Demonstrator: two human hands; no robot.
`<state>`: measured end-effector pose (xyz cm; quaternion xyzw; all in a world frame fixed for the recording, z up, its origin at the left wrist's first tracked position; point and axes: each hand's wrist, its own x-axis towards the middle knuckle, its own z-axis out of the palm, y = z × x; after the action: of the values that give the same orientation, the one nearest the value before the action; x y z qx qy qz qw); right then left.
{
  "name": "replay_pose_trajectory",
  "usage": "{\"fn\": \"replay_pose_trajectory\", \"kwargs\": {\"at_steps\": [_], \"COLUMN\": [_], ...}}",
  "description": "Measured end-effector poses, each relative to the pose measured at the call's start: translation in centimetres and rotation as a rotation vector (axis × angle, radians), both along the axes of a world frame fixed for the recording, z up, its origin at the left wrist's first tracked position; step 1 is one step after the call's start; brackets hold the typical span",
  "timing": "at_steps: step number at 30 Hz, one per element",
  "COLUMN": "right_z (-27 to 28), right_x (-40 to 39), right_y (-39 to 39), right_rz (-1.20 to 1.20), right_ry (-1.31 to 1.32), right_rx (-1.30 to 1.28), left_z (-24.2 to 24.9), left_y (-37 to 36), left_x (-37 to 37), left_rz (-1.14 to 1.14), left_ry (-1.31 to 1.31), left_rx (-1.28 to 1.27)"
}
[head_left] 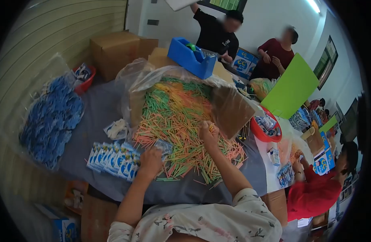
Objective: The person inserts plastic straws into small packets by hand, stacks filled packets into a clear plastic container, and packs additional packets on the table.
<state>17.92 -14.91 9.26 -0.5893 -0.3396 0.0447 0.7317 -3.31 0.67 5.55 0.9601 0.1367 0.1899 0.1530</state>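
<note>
Coloured sticks (pixel 175 117) in green, orange and pink spill from a plastic-lined carton onto the grey cloth. Over their right part is my right hand (pixel 210 135), its fingers closed round something small and yellowish. My left hand (pixel 152 159) is closed on a small clear and blue packet (pixel 164 147) at the near left edge of the sticks. Just left of that hand, blue and white packets (pixel 113 160) lie in an overlapping row. A white crumpled item (pixel 116 130) rests above the row.
A bag of blue packets (pixel 54 121) lies at the left. Behind are a brown carton (pixel 113 54), a blue tape dispenser (pixel 192 57) and a green board (pixel 292 86). A red basin (pixel 266 135) stands right. A person in red (pixel 316 193) works at the right; two people stand behind.
</note>
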Motion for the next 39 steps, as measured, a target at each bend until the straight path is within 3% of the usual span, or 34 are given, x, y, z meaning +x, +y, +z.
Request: {"fn": "replay_pose_trajectory", "kwargs": {"at_steps": [6,8,12,14,18,25,27,29,31,32,35,39], "right_z": [-3.2,-4.9,-3.9,-3.8,-4.6,-2.8,-1.1,0.3,1.4,2.1,3.1,3.9], "right_x": [4.0,4.0,2.7,2.5,3.0,3.0,1.6,0.4,-0.6,-1.4,-3.7,-5.5], "right_y": [0.4,0.7,0.6,0.7,0.7,1.8,2.2,2.2,2.7,2.8,3.4,3.1], "right_rz": [0.109,0.164,0.135,0.079,0.216,0.118,0.121,0.111,0.335,0.324,0.511,0.488], "right_ry": [-0.028,-0.116,-0.156,-0.424,-0.077,0.24,0.302,0.36,0.475,0.481,0.44,0.415], "right_rx": [0.019,-0.171,-0.226,-0.223,-0.185,-0.047,0.023,0.094,0.237,0.24,0.364,0.32], "left_z": [0.4,-0.1,-0.5,0.5,1.1,2.7,4.9,5.6,5.3,4.6,3.9,3.0], "left_y": [-0.7,-0.6,-0.2,-0.4,-0.2,1.3,0.8,0.6,0.5,0.4,-0.9,-1.8], "left_x": [-0.4,-0.5,-0.4,-0.5,-0.3,-0.8,-1.0,-0.8,-0.7,-0.6,-0.4,-0.9], "left_rz": [-0.02,0.003,-0.039,-0.046,-0.069,-0.075,-0.025,-0.083,-0.099,-0.154,-0.206,-0.194], "left_ry": [-0.092,-0.083,-0.127,-0.107,-0.148,-0.177,-0.303,-0.314,-0.405,-0.44,-0.456,-0.384], "left_rx": [0.021,0.03,0.066,0.047,0.004,-0.144,-0.344,-0.369,-0.64,-0.794,-0.923,-1.009]}}
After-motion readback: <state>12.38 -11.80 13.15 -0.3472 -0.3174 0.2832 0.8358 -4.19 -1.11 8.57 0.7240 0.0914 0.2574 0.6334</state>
